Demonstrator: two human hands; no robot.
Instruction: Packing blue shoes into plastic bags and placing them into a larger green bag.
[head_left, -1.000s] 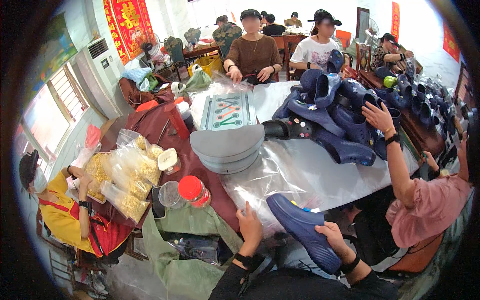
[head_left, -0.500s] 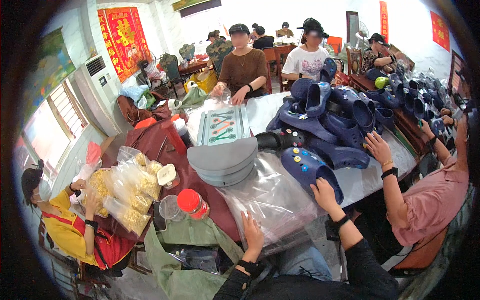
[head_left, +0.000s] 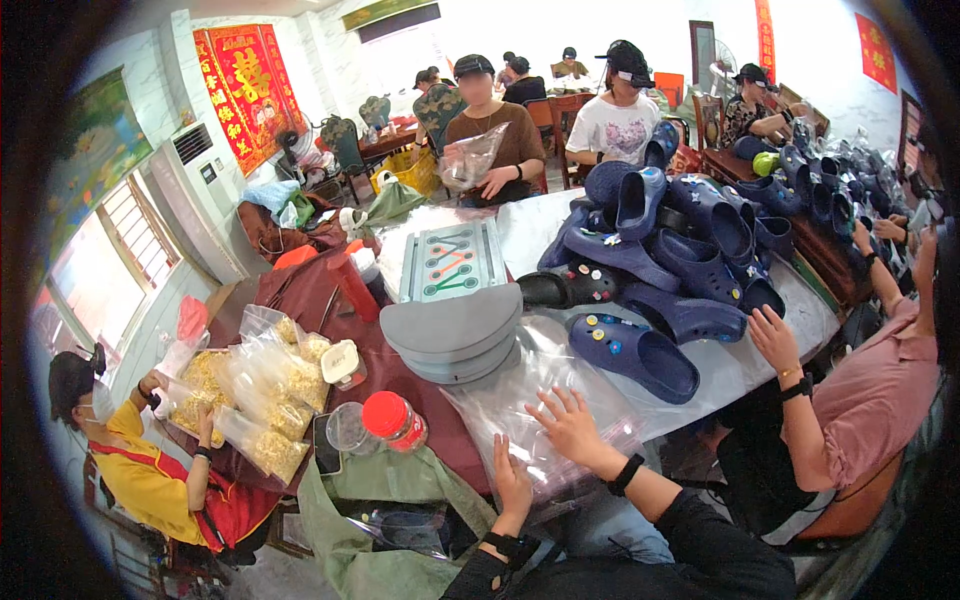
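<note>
My left hand (head_left: 511,482) is held edge-on at the near left side of a stack of clear plastic bags (head_left: 590,465), fingers stretched out. Over the middle of the stack, my right hand (head_left: 577,430) has its fingers spread. Neither hand holds anything; whether they touch the top bag I cannot tell. Just beyond the right hand lies a single navy clog (head_left: 640,355) with small colourful charms on its upper. A heap of navy clogs (head_left: 690,255) rises behind it. Beside the bags stands a stack of grey curved pads (head_left: 452,335).
An open green sack (head_left: 350,520) hangs at the near table edge, left of my arm. A red-lidded jar (head_left: 393,420) stands above it. Bags of small yellowish pieces (head_left: 265,390) lie farther left. Co-workers sit around; one's hand (head_left: 775,340) is right of the clogs.
My right hand has left the clog and moved left over the plastic bags; the clog lies on the table. My left hand stays near the bags' edge. The person opposite has lifted a clear bag.
</note>
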